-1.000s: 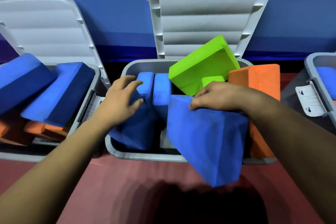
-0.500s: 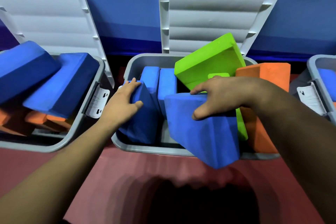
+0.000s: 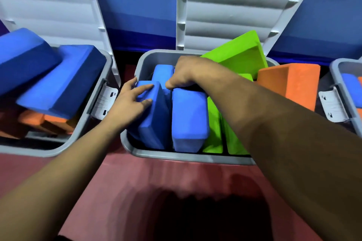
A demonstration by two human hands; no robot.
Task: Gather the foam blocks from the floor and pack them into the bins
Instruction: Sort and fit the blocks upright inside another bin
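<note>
The grey middle bin (image 3: pixel 176 156) stands open in front of me with several foam blocks on edge inside. My right hand (image 3: pixel 186 74) grips the far top end of a blue block (image 3: pixel 188 121), which stands upright in the bin between another blue block and two green ones (image 3: pixel 213 129). My left hand (image 3: pixel 131 101) holds the top corner of the leaning blue block (image 3: pixel 152 123) at the bin's left side, thumb on its face. A third blue block (image 3: pixel 162 71) stands behind. A large green block (image 3: pixel 241 56) leans on the lid, and an orange block (image 3: pixel 290 84) sticks up at the right.
The left bin (image 3: pixel 92 111) holds dark blue blocks (image 3: pixel 58 82) over orange ones, its white lid (image 3: pixel 51 6) raised. The middle bin's lid (image 3: pixel 235 6) leans on the blue wall. A third bin (image 3: pixel 337 68) shows at the right edge. Red floor (image 3: pixel 137 182) lies before the bins.
My right hand has lowered the blue block from over the front rim down into the bin, where it stands upright. My left hand stayed on the left blue block, keeping it to the left.
</note>
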